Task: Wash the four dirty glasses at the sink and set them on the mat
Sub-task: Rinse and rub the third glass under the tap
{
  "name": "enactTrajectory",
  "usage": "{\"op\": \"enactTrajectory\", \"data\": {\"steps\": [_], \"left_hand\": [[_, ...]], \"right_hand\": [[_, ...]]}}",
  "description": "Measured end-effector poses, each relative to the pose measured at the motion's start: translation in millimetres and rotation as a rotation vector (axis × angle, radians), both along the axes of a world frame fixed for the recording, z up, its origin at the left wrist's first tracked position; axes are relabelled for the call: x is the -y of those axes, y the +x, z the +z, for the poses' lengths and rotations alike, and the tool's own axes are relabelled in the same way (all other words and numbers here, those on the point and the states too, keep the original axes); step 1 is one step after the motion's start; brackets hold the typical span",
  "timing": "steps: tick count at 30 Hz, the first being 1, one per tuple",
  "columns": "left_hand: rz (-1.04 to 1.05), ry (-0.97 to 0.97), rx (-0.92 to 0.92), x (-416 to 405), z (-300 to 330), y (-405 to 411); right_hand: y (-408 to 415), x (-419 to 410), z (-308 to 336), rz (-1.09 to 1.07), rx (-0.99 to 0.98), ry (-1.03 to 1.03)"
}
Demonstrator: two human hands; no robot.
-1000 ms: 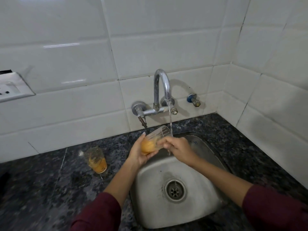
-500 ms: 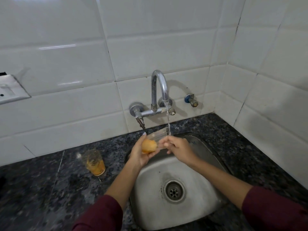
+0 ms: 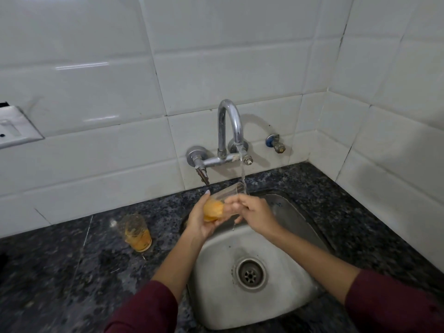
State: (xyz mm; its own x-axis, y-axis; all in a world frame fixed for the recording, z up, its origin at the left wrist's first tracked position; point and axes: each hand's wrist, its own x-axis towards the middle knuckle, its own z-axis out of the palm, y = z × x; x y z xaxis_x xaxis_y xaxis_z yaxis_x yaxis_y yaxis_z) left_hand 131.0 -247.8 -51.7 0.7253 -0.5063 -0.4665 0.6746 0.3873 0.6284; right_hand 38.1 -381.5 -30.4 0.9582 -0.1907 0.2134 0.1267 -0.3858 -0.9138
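Note:
A clear glass (image 3: 222,200) with orange residue at its base is tipped on its side over the steel sink (image 3: 295,294), its mouth under the running water from the tap (image 3: 229,126). My left hand (image 3: 200,221) grips the glass around its orange base. My right hand (image 3: 252,211) holds the glass near its rim, fingers curled on it. A second dirty glass (image 3: 137,233) with orange liquid stands upright on the dark granite counter (image 3: 60,272), left of the sink. No mat is in view.
White tiled walls meet in a corner at the right. A small valve (image 3: 276,143) sticks out of the wall right of the tap. A switch plate (image 3: 14,127) is on the wall at far left. The sink drain (image 3: 249,274) lies below my hands.
The glass has tipped slightly lower under the stream while both hands stay on it. The camera has shifted a little; the counter glass has not moved.

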Motion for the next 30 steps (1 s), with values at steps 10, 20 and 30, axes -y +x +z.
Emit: {"op": "enactTrajectory", "data": {"steps": [10,20,30], "left_hand": [[0.058,0.088,-0.094,-5.4,-0.2,17.3],[0.09,-0.007,0.065,1.6,2.4,6.0],[-0.01,0.041,0.0,-1.0,-3.5,10.8]], "right_hand": [[-9.7,16.7,-7.5,0.224,0.065,-0.575],[2.8,-11.1,9.3,-0.029,-0.083,0.158],[-1.7,19.5,-4.6,0.18,-0.018,-0.467]]}}
